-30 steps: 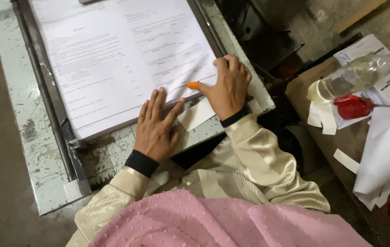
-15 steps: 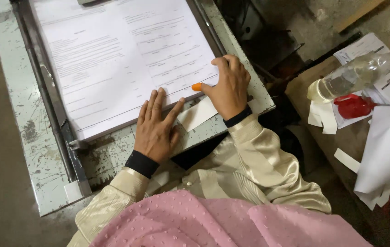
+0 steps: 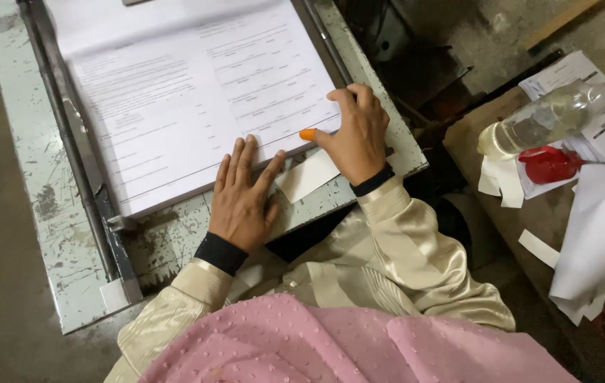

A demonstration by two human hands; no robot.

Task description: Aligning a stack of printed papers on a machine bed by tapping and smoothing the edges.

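Paper stack (image 3: 189,99) under two hands (image 3: 242,198)

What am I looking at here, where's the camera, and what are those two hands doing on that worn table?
The camera sits on the person's head and looks down. Both bare hands rest on a thick stack of white printed paper sheets lying on a worn, pale green metal table. The left hand lies flat at the stack's near edge. The right hand, with an orange rubber tip on its thumb, presses the stack's corner. Neither grips anything. A small white paper slip lies between them. To the right lies a clear plastic bottle.
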